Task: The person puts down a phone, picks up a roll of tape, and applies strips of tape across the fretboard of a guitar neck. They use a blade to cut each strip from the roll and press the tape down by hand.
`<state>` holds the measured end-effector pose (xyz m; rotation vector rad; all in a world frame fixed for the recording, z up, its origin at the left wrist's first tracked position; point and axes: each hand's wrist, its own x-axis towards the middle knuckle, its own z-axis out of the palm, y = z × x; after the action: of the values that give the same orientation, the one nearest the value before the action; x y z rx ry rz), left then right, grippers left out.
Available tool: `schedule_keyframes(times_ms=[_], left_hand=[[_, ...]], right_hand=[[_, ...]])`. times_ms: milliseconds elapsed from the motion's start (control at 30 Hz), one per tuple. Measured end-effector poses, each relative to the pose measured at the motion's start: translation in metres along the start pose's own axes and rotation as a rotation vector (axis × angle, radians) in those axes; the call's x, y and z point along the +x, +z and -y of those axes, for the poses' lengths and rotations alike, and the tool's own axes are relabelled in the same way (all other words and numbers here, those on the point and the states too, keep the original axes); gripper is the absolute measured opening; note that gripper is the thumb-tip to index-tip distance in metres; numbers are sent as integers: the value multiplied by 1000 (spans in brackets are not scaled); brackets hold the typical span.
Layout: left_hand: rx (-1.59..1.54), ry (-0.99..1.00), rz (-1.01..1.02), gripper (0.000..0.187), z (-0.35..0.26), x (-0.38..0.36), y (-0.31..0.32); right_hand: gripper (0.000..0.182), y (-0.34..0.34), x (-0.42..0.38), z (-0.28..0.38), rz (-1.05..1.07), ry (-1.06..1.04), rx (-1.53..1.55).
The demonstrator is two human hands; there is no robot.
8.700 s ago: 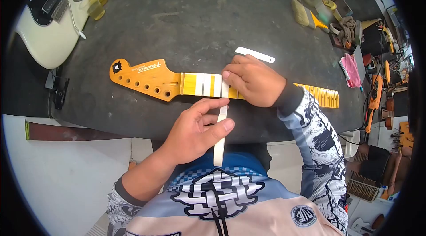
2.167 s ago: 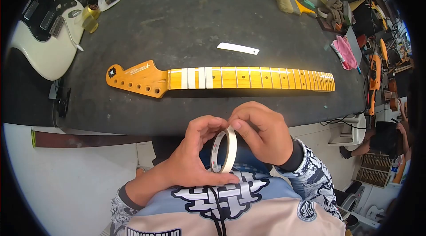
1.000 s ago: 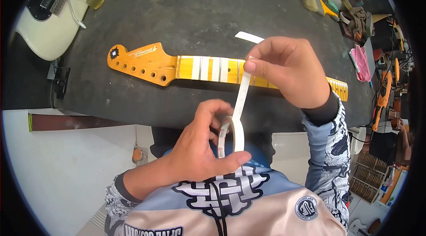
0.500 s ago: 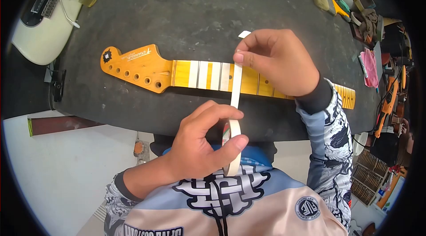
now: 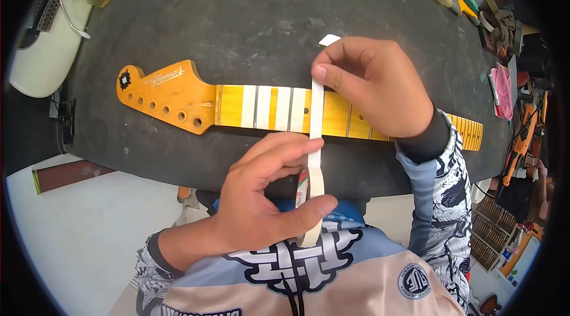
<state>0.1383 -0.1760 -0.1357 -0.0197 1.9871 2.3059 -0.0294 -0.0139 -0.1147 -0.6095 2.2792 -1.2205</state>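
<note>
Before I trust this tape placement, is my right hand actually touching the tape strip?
Touching. The head view shows the right hand with its thumb tip pressed on the upper end of the tape strip, no gap between.

Head-worn, single; looks forward and steeply down, past a printed jersey [image 5: 362, 277] onto a dark workbench [image 5: 225, 37], near enough to frame left hand [image 5: 258, 191], right hand [image 5: 380, 87] and guitar neck [image 5: 336, 111] end to end (fisheye-curved, black at the corners).

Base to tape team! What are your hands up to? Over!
Left hand holding tape roll; right hand pinching tape strip. Strip spans guitar neck. Right hand hides part of neck.
</note>
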Motion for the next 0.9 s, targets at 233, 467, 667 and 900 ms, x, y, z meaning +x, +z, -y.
schedule_keyframes(times_ms=[233,467,667,900], left_hand=[[31,-55,80,62,-6,-1,-6],[27,-42,64,61,-5,-2,-7],[53,-34,82,66,-3,-1,-10],[51,-39,82,66,-3,0,-10]], right_hand=[[20,3,1,-5,-39,-68,23],[19,2,0,-3,-23,-38,35],[19,3,0,-4,-31,-54,28],[20,2,0,-3,-22,-53,10]])
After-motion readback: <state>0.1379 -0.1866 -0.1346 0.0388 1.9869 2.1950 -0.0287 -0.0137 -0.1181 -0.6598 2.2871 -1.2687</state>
